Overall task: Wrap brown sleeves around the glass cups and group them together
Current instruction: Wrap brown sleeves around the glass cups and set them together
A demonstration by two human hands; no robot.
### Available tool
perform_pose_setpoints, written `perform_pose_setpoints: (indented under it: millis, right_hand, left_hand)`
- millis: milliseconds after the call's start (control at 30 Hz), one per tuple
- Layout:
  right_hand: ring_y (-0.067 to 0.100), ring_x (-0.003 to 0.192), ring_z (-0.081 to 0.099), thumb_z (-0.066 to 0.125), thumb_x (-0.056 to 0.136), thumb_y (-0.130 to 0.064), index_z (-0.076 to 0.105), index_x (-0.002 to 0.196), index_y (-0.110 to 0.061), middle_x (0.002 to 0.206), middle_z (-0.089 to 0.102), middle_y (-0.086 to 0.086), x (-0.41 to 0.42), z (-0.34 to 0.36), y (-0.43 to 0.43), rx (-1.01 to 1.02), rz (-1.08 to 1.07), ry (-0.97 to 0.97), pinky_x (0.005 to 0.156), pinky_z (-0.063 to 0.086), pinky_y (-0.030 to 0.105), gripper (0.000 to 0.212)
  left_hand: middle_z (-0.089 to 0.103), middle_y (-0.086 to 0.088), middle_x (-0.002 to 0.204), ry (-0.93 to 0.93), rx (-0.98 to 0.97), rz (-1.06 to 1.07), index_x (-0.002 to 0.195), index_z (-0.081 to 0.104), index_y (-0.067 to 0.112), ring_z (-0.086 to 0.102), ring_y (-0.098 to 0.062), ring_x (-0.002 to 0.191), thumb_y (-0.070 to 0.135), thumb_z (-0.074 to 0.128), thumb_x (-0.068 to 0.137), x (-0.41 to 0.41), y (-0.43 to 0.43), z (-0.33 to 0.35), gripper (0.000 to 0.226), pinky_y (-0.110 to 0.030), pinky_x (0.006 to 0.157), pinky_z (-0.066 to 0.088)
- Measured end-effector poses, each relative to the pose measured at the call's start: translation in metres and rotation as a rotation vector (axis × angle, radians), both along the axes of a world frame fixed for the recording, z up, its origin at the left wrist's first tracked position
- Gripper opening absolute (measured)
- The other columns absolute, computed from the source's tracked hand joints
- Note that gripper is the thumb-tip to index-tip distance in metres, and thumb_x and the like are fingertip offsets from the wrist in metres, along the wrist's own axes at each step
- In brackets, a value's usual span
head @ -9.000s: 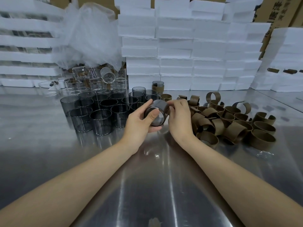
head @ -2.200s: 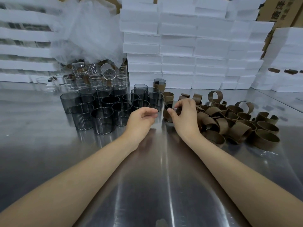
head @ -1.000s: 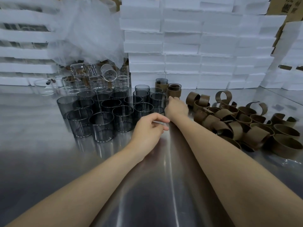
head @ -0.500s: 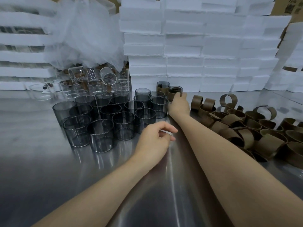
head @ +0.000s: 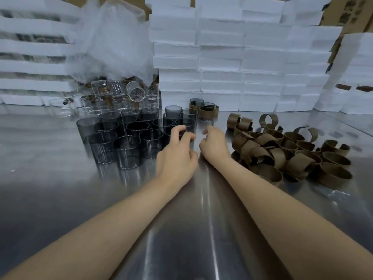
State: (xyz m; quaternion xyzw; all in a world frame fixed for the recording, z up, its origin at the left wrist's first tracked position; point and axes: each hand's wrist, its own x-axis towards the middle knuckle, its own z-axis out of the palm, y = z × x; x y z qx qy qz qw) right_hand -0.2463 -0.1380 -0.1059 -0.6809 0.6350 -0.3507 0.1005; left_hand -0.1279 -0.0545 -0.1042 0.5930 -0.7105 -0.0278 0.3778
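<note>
Left hand fingers curled beside grey cups, right hand loosely curled

Everything sits on the table. Reference is the unsleeved cup cluster. The sleeve pile is to its right, well apart. Sleeved cups are just behind its right corner. A second glass heap is directly behind, under a plastic sheet. Foam blocks are stacked behind-right.

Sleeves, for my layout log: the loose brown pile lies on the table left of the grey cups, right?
Not quite: the head view shows the sleeves on the table right of the grey cups, not left.
</note>
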Motion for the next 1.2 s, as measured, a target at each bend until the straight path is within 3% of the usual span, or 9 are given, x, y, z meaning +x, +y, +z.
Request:
perform_pose_setpoints:
  millis: [133, 267, 467, 633, 733, 800, 933, 1033, 1200]
  right_hand:
    - [0.023, 0.100, 0.056, 0.049, 0.088, -0.001, 0.062, 0.109, -0.007, 0.111, 0.059, 0.010, -0.004, -0.001, 0.040, -0.002, 0.135, 0.035, 0.076, 0.035, 0.021, 0.025]
    - [0.018, 0.097, 0.058, 0.054, 0.088, -0.002, 0.057, 0.125, -0.011, 0.121, 0.059, 0.008, -0.008, -0.002, 0.068, 0.027, 0.224, -0.052, 0.077, 0.035, 0.015, 0.039]
    - [0.026, 0.118, 0.051, 0.057, 0.089, -0.007, 0.021, 0.151, -0.010, 0.136, 0.049, 0.013, -0.003, 0.001, 0.069, 0.096, 0.291, -0.033, 0.094, 0.038, 0.026, 0.072]
    - [0.014, 0.101, 0.057, 0.061, 0.088, -0.006, 0.021, 0.152, -0.019, 0.124, 0.059, 0.006, -0.010, 0.003, 0.066, 0.051, 0.284, -0.256, 0.079, 0.042, 0.012, 0.077]
    - [0.013, 0.113, 0.057, 0.070, 0.081, -0.006, 0.036, 0.145, -0.021, 0.120, 0.058, -0.003, -0.009, 0.007, 0.068, -0.055, 0.238, -0.443, 0.097, 0.046, 0.024, 0.074]
    - [0.006, 0.111, 0.056, 0.079, 0.075, -0.010, 0.047, 0.133, -0.020, 0.118, 0.059, -0.008, -0.006, 0.010, 0.069, -0.171, 0.219, -0.525, 0.096, 0.044, 0.017, 0.067]
    - [0.005, 0.110, 0.056, 0.082, 0.070, -0.006, 0.048, 0.122, -0.022, 0.116, 0.058, -0.007, -0.002, 0.008, 0.068, -0.214, 0.226, -0.599, 0.094, 0.044, 0.014, 0.064]
    - [0.016, 0.114, 0.056, 0.078, 0.070, -0.001, 0.052, 0.126, -0.013, 0.120, 0.058, 0.004, -0.005, 0.007, 0.067, -0.239, 0.213, -0.571, 0.100, 0.046, 0.035, 0.063]
    - [0.017, 0.115, 0.053, 0.077, 0.069, -0.003, 0.053, 0.125, -0.014, 0.121, 0.054, 0.002, -0.007, 0.008, 0.067, -0.302, 0.248, -0.487, 0.100, 0.046, 0.036, 0.062]
  left_hand:
    - [0.014, -0.005, 0.158, -0.087, 0.154, 0.040, 0.137, 0.044, 0.015, 0.063, -0.033, 0.095, 0.018, 0.050, 0.093, 0.000, 0.001, 0.000, 0.045, -0.033, 0.070, 0.041]
    - [0.032, -0.005, 0.139, -0.097, 0.089, -0.061, 0.132, 0.047, 0.012, 0.060, -0.028, 0.079, 0.014, 0.050, 0.092, -0.001, 0.003, -0.001, 0.040, -0.035, 0.066, 0.044]
    - [0.045, 0.001, 0.122, 0.006, -0.004, -0.092, 0.124, 0.048, 0.019, 0.058, -0.021, 0.078, 0.020, 0.051, 0.096, 0.000, 0.004, -0.001, 0.028, -0.038, 0.068, 0.047]
    - [0.047, 0.006, 0.107, -0.005, -0.117, -0.251, 0.110, 0.058, 0.014, 0.052, -0.014, 0.070, 0.018, 0.050, 0.097, -0.002, 0.008, -0.002, 0.016, -0.042, 0.069, 0.050]
    - [0.043, 0.007, 0.114, 0.167, -0.209, -0.336, 0.111, 0.064, 0.015, 0.051, -0.008, 0.072, 0.008, 0.056, 0.094, -0.004, 0.008, 0.003, 0.020, -0.027, 0.071, 0.050]
    - [0.036, 0.004, 0.123, 0.336, -0.238, -0.348, 0.123, 0.059, 0.019, 0.050, -0.006, 0.090, 0.002, 0.062, 0.090, -0.007, 0.010, 0.005, 0.037, -0.014, 0.086, 0.045]
    - [0.036, 0.005, 0.133, 0.591, 0.061, -0.387, 0.143, 0.036, 0.032, 0.043, -0.003, 0.125, 0.009, 0.063, 0.093, -0.006, 0.006, 0.007, 0.062, -0.020, 0.111, 0.033]
    - [0.049, 0.012, 0.131, 0.777, 0.263, -0.528, 0.147, 0.037, 0.031, 0.058, 0.003, 0.113, 0.009, 0.061, 0.094, -0.002, 0.002, 0.007, 0.063, -0.014, 0.095, 0.047]
    - [0.057, 0.003, 0.133, 0.849, 0.197, -0.580, 0.136, 0.047, 0.032, 0.063, -0.002, 0.109, 0.003, 0.063, 0.091, -0.001, 0.000, 0.004, 0.056, -0.013, 0.087, 0.047]
